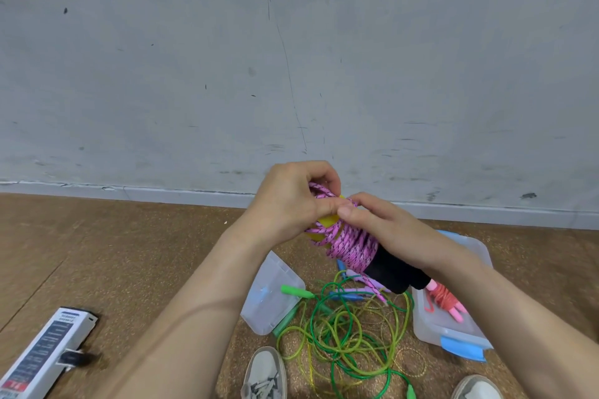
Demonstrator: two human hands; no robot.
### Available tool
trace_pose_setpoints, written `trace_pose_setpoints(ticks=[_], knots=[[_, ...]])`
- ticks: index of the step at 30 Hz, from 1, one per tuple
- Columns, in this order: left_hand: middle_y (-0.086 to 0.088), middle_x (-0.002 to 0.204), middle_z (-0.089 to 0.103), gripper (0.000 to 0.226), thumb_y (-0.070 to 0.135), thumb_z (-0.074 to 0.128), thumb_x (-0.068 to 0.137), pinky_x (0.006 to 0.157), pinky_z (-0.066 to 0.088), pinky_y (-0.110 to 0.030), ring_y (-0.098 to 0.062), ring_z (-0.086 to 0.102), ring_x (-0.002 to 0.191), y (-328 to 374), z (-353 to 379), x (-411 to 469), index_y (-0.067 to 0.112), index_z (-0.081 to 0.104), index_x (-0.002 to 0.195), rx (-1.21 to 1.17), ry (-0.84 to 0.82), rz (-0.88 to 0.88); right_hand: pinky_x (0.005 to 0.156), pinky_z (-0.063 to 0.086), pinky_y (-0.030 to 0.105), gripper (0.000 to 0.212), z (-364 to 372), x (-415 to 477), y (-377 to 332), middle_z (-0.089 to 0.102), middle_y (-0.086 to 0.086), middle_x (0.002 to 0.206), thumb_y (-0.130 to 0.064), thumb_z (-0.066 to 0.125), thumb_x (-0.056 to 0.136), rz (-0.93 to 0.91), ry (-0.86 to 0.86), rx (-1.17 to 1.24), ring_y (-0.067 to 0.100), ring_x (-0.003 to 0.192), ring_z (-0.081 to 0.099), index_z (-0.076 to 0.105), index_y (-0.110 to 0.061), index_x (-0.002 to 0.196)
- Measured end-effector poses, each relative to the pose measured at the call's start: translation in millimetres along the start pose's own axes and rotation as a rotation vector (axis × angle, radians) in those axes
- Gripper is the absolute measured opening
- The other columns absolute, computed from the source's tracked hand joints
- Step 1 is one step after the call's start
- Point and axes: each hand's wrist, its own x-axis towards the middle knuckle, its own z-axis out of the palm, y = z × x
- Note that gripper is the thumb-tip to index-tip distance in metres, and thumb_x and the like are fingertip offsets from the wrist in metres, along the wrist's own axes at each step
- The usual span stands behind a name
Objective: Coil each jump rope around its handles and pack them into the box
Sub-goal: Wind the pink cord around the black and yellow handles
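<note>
A pink braided jump rope [351, 247] is wound in many turns around its handles, which show yellow [325, 222] at the top and black foam [393, 273] at the bottom. My left hand [291, 200] grips the upper end of the bundle and pinches a strand. My right hand [385, 226] holds the bundle from the right, thumb pressing the rope. Below lies a clear plastic box [453, 327] with a coiled red rope on pink handles [445, 299] inside. A loose green and yellow rope tangle [343, 333] lies on the floor.
The box's clear lid [270, 293] lies left of the tangle. Blue and purple handles [353, 291] sit under the bundle. A white power strip [45, 356] lies at the lower left. My two shoes [264, 372] show at the bottom edge. A grey wall rises behind the brown floor.
</note>
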Motion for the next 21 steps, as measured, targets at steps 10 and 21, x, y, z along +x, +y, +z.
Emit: trace_pose_setpoints(ticks=[10, 21], knots=[[-0.009, 0.063, 0.065, 0.014, 0.021, 0.069, 0.084, 0.060, 0.043, -0.021, -0.008, 0.052, 0.059, -4.9, -24.4, -1.3, 0.010, 0.077, 0.085, -0.245, -0.186, -0.147, 0.074, 0.049, 0.033, 0.044, -10.3, 1.8, 3.0, 0.070, -0.011, 0.078, -0.070, 0.060, 0.068, -0.088, 0.108, -0.154, 0.007, 0.074, 0.064, 0.066, -0.033, 0.089], [0.011, 0.080, 0.064, 0.041, 0.042, 0.068, 0.083, 0.074, 0.045, -0.028, -0.011, 0.057, 0.083, 15.4, -15.4, -2.0, 0.043, 0.057, 0.123, 0.658, -0.216, 0.104, 0.084, 0.049, 0.038, 0.042, -22.6, -0.4, 1.4, 0.067, -0.012, 0.088, -0.073, 0.057, 0.073, -0.016, 0.184, -0.469, 0.011, 0.088, 0.060, 0.063, -0.037, 0.095]])
